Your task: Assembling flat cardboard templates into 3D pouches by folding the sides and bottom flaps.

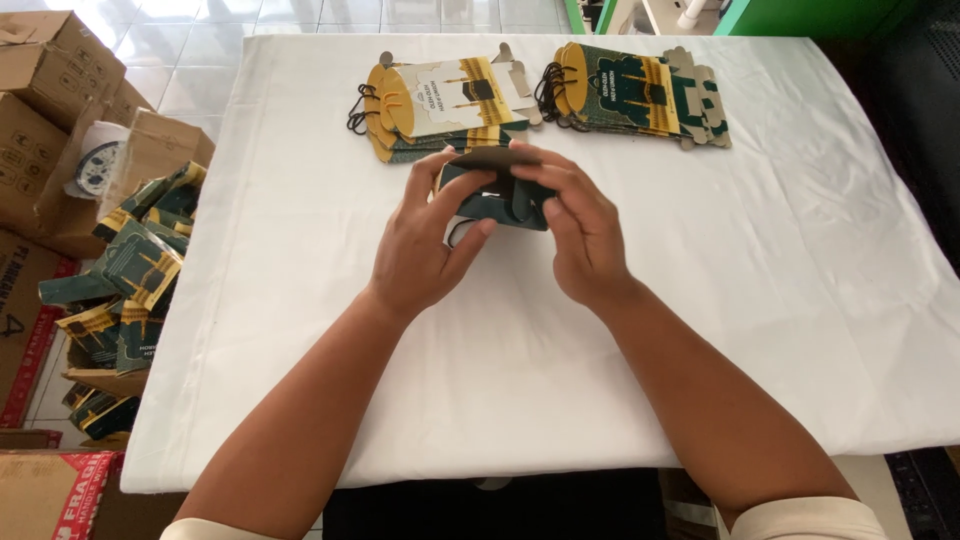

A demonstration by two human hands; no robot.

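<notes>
White cloth is covering the table [800,330] we are working at, with two flat stacks of printed card blanks at twelve o'clock [440,105] and one o'clock [640,95]. We are holding a small dark green box [495,195] between both hands, its long axis running nine to three. Our left hand [420,245] is gripping its nine o'clock end; our right hand [580,235] is closing over its three o'clock end, equally near.
</notes>
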